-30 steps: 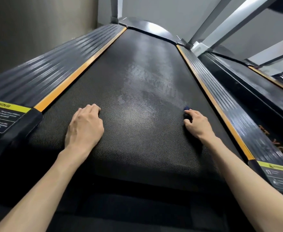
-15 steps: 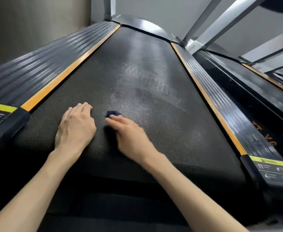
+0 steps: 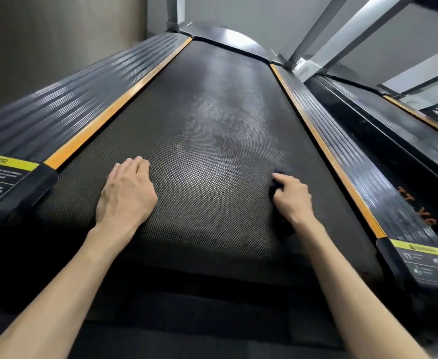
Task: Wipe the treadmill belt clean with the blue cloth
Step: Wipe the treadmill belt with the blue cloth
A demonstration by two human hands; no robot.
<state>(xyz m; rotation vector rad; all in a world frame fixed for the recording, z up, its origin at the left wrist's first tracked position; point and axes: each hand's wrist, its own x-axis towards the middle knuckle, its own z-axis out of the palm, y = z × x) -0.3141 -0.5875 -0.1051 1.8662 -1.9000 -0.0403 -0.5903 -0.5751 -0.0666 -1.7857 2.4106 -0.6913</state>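
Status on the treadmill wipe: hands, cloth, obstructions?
Left hand rests on belt, holding nothing. Right hand grips blue cloth near belt's right side. Pale smears ahead, mid-belt.

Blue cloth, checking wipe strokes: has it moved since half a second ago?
Yes: the blue cloth swept from beside the left hand toward the right orange stripe.

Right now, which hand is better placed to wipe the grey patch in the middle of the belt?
Right. The right hand holds the blue cloth against the belt, beside the grey patch; the left hand rests on the belt with no cloth.
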